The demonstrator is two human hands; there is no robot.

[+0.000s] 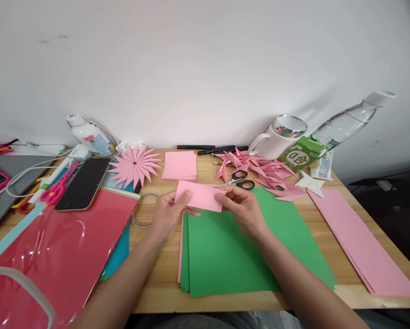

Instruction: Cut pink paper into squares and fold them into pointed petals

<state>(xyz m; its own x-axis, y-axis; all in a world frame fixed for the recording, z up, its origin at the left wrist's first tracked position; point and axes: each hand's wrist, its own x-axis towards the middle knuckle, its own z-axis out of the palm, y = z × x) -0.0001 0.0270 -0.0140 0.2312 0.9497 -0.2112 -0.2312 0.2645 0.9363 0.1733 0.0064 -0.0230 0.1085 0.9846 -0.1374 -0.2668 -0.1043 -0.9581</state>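
A pink rectangular piece of paper (203,196), which looks folded, is held between both hands above a stack of green paper (239,256). My left hand (172,208) pinches its left end, thumb on top. At the right end, my right hand (241,205) is closed on it with thumb and fingers. Behind it lies a stack of pink paper squares (180,165). A pink folded paper star (134,163) stands to the left of the squares. Several pointed pink folded pieces (266,171) are heaped to the right, beside scissors with black handles (245,179).
Left are a phone (83,184), pink scissors (59,185), a red plastic-covered pack (64,242) and a tape roll (142,225). Behind stand a white mug (276,137), a clear bottle (349,121) and a green box (302,154). Long pink strips (362,242) lie right.
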